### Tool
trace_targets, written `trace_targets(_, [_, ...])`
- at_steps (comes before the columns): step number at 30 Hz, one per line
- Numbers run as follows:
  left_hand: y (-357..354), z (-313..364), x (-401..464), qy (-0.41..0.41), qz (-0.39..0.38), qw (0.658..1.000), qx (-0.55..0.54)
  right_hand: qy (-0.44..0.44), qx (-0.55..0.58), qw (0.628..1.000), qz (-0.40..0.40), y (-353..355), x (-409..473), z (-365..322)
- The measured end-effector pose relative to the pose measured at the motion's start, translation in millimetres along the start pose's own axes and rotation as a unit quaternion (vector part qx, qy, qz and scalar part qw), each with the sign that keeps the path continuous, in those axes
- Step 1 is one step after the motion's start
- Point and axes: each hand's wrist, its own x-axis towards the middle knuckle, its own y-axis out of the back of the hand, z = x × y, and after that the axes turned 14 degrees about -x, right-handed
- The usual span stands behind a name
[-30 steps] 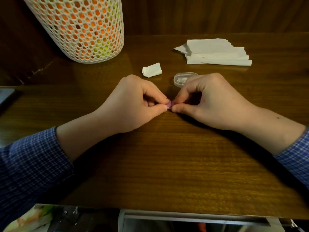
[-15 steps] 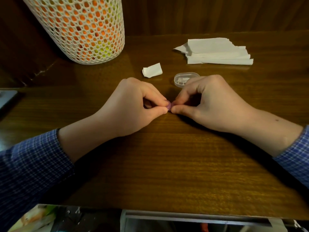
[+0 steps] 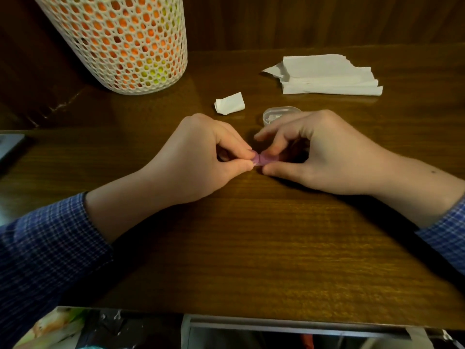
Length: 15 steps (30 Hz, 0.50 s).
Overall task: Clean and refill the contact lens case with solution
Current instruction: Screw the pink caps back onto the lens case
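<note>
While both hands meet mid-table, the pink case [image 3: 340, 158] sits pinched between them, low over the wood. Left hand [image 3: 198, 157] grips its left end with thumb and forefinger curled tight. Right hand [image 3: 319, 152] holds the right end, thumb under, fingers [image 3: 274, 144] bent over the top, the index lifted a bit. Case mostly hidden by fingertips; can't tell if a cap is on or off.

Progress, as a guess: early or middle. Looks like twisting a cap or working at the case. No solution bottle in view, so the refill seems not yet done. A small crumpled tissue [image 3: 230, 103] lies just beyond the hands, maybe used for wiping. A clear plastic lid [image 3: 279, 114] or small tub sits far side of the right hand, partly hidden by it; contents unclear.

Table [image 3: 251, 248] is dark brown wood grain, glossy. Folded tissues [image 3: 329, 75] stacked far right. White mesh basket [image 3: 118, 39] far left, orange and yellow stuff inside. Wood-panel wall behind. Dim, warm light. Blue check sleeves on both arms. Clutter below the near table edge, unclear.
</note>
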Motion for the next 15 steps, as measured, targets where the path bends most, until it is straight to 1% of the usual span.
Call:
trace_targets(2, [0,0,0,0.001,0.000,1.000,0.000,0.007,0.002,1.000,-0.017,3,1,2])
trace_targets(6, [0,-1,1,0.006,-0.004,1.000,-0.008,-0.010,0.020,0.999,0.030,-7,0,-1])
trace_targets(8, [1,-1,0,0.013,-0.005,1.000,-0.014,-0.008,0.020,0.999,0.038,-9,0,-2])
trace_targets(12, [0,0,1,0.014,-0.009,1.000,-0.011,0.007,0.022,1.000,-0.009,0,-1,5])
trace_targets(15, [0,-1,0,0.017,-0.010,1.000,-0.010,0.001,0.026,1.000,0.000,-3,-1,3])
